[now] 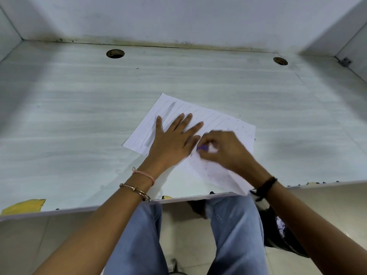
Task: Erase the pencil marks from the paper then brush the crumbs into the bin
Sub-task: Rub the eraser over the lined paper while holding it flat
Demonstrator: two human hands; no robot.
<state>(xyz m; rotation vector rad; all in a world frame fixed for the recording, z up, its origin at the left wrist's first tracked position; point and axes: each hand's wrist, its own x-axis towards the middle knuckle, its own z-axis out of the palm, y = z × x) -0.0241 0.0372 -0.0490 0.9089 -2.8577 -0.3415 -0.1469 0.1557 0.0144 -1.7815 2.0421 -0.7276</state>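
Paper (218, 124): L hand (174, 139) spread flat on it; R hand (222, 149) pinching purple eraser (202, 148).

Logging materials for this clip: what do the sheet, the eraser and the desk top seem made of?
Sheet: thin matte white paper; its overhanging corner bends. Eraser: purple, probably rubber; blurred. Desk top: likely laminate, smooth, pale printed grain, chipped front edge.

Head view: from the person's head, looking forward and down across the tabletop (79, 116).
Facing: toward the back wall (178, 16), which fills the top of the frame.
Nearness: close; the left hand (172, 139) and right hand (224, 149) sit at frame centre on the paper (228, 124), forearms running in from the lower corners.
Lower frame: the tabletop's near edge, then the knees (232, 219).
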